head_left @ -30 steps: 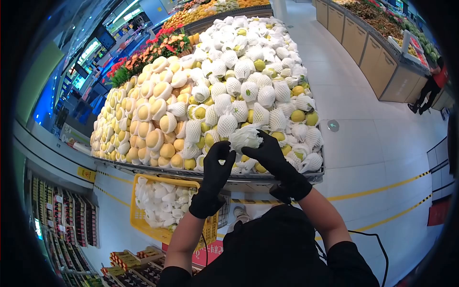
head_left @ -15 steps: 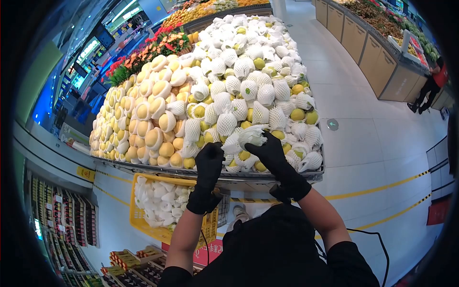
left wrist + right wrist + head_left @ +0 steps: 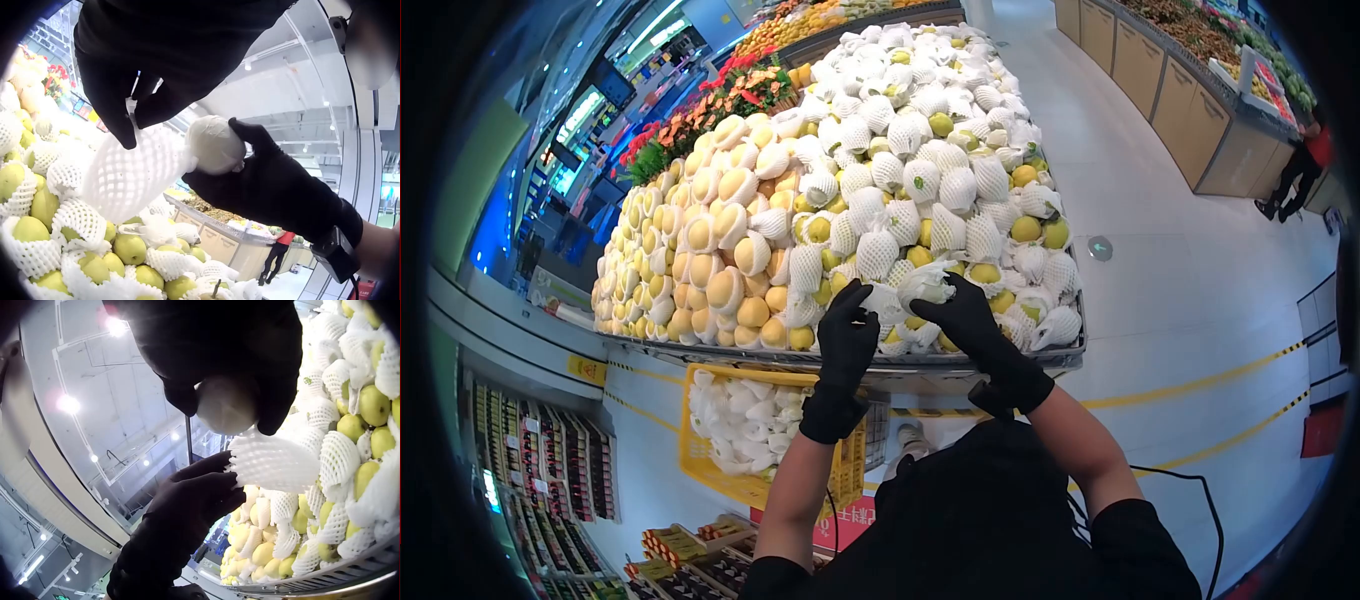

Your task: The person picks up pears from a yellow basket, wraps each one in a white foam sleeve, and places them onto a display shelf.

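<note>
1. White wrapping covers the fruit (image 3: 925, 288) that the right hand (image 3: 972, 322) holds in the head view; the left hand (image 3: 847, 338) lies across from it, farther off, its fingertip contact hard to make out.
2. Left wrist view: left fingers pinch a foam net sleeve (image 3: 131, 175), its long axis slanting up toward the fruit beside it.
3. Right wrist view: right thumb and fingers curl round the fruit above the sleeve; the black glove (image 3: 219, 347) hides its upper side.
</note>
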{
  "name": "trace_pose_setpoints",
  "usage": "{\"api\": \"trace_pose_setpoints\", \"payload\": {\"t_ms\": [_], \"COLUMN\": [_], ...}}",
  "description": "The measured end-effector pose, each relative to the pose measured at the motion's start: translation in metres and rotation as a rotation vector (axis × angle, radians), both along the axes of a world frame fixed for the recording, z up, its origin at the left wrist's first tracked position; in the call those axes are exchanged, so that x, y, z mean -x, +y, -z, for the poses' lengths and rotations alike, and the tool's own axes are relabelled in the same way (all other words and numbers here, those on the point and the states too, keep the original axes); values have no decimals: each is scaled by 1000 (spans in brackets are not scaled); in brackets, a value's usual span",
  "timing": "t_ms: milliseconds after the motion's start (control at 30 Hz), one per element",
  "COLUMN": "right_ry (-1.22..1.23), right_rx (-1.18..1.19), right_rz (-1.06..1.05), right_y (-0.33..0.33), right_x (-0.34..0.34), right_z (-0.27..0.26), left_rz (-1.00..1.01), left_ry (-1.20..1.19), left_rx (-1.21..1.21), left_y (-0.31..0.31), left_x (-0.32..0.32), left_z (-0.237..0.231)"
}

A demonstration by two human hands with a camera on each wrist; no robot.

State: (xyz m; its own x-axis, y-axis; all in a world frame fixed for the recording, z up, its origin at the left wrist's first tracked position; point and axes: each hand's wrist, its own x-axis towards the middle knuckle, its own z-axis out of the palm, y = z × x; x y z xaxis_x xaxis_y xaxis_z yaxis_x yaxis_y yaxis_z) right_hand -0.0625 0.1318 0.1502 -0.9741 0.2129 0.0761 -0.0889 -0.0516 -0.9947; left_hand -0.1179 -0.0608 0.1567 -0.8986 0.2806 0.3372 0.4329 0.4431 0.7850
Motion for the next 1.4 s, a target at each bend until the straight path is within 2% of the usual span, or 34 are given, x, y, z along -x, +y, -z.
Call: {"api": "trace_pose_setpoints", "payload": {"t_ms": [133,233,267,367,400,500,633,733,833,967,1033,1200,1267,1300,1367,1400], "right_ry": [-10,181,195,134,128,111,174,335,361,348,258,157,69,30,14,17], "right_rx": [26,73,109,-81,-79,-129,-380,-586,-686,-537,-381,-160,-78,-37,101,153], "right_rz": [32,-39,-160,-252,-254,-254,-199,-167,-46,72,125,191,14,-73,-119,-129], "right_y": [3,4,3,-2,-2,1,2,-1,-7,-12,-17,-22,-12,-6,-4,-4], "right_x": [0,-1,-1,-5,-4,-3,-2,2,5,1,-2,-2,-2,-1,-4,-6], "right_z": [-7,-21,-22,-28,-25,-13,-3,3,9,8,15,14,15,14,12,11], "left_rz": [30,65,81,200,267,276,283,259,275,283,285,323,308,311,315,255], "left_ry": [48,-6,-33,105,157,-123,-131,21,102,24,16,312,356,334,292,296], "left_rx": [107,121,117,60,71,-157,-93,67,57,-25,-44,99,136,75,-46,-70], "left_y": [5,4,4,12,9,5,2,3,10,14,14,22,23,23,21,18], "left_x": [-6,-2,-1,-3,-1,-4,-10,-11,-15,-25,-25,-30,-37,-36,-32,-30], "left_z": [2,8,11,-6,-6,-6,-14,-16,-20,-22,-21,-16,-20,-20,-19,-17]}}
